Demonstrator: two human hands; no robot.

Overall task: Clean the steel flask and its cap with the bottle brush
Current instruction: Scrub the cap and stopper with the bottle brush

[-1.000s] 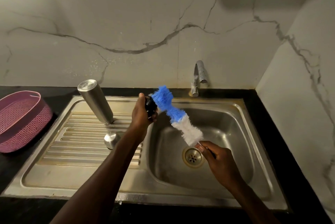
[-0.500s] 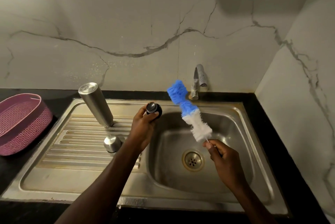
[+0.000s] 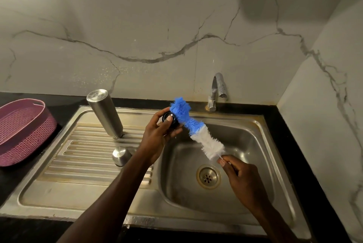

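Black cap (image 3: pixel 170 119) half hidden by left hand (image 3: pixel 157 136), brush (image 3: pixel 193 127).

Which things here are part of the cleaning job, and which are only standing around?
In the job: left hand holding black cap; right hand holding bottle brush; steel flask; small steel cup.
Just there: pink basket; tap; sink.

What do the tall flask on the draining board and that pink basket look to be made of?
The flask looks like brushed stainless steel: grey, with a soft sheen and a highlight down its side. The pink basket seems to be moulded plastic in a matte, woven-look pattern; from here I cannot rule out real weave.
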